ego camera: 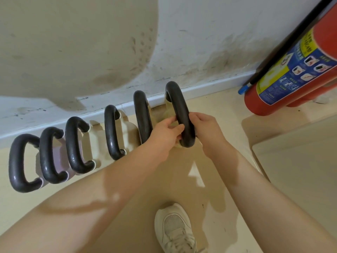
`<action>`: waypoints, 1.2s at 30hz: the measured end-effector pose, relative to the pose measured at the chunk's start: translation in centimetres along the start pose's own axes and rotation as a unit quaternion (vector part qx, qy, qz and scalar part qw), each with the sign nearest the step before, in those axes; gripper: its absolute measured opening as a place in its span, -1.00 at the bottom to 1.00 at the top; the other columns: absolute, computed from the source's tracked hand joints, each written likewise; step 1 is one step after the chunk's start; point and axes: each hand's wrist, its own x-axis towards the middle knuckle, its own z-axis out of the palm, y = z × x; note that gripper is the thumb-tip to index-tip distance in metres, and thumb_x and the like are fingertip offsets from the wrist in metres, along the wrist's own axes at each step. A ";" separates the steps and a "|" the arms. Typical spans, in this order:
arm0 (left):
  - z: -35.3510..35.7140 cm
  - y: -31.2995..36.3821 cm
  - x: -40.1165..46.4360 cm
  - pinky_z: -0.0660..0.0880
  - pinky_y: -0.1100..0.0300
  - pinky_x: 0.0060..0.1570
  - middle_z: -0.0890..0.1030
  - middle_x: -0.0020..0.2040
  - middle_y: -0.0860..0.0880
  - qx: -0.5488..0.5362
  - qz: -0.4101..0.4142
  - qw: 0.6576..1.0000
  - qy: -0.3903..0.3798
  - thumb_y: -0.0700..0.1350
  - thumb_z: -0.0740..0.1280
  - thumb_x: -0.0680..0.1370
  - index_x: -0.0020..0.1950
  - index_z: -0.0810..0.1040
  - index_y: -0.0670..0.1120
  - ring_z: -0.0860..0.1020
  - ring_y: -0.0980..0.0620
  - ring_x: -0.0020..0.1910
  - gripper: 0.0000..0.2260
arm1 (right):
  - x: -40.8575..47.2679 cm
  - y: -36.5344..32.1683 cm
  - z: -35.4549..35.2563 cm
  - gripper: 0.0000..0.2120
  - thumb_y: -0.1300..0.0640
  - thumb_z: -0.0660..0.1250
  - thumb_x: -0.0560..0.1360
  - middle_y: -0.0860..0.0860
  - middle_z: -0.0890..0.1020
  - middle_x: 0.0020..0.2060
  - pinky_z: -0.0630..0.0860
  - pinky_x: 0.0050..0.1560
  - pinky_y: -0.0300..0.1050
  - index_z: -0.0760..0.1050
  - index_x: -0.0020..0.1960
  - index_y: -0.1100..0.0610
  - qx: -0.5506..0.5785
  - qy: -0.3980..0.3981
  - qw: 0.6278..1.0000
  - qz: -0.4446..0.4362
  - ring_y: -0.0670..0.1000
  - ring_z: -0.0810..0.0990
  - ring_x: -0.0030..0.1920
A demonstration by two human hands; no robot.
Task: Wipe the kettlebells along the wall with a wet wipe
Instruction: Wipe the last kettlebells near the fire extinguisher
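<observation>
Several kettlebells with black loop handles and pale bodies stand in a row on the floor against the wall. The rightmost kettlebell [176,105] is the tallest, and both my hands are on its handle. My left hand [164,134] pinches the handle's lower part from the left, thumb and fingers closed around it. From the right, my right hand [206,130] wraps the same stretch of the handle. No wet wipe shows in either hand; the palms and the handle's near end are hidden. The neighbouring kettlebell [141,114] stands just left of my left hand.
Red fire extinguishers [291,73] lean at the wall to the right. A pale raised slab [300,170] lies on the floor at right. My white shoe [175,229] stands below my arms. The stained wall and white skirting board [209,84] run behind the row.
</observation>
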 end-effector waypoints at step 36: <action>-0.4 0.5 0.3 0.56 0.20 0.01 0.61 0.16 -0.13 -0.038 -0.023 0.999 -0.023 -0.23 0.28 0.54 0.37 0.38 -0.04 0.62 0.00 0.02 -0.60 | -3.4 5.7 2.1 -0.70 0.24 0.09 0.61 -0.14 0.60 0.06 0.44 0.20 -0.25 0.52 0.19 0.00 0.148 0.113 0.981 -0.046 -0.17 0.54 0.10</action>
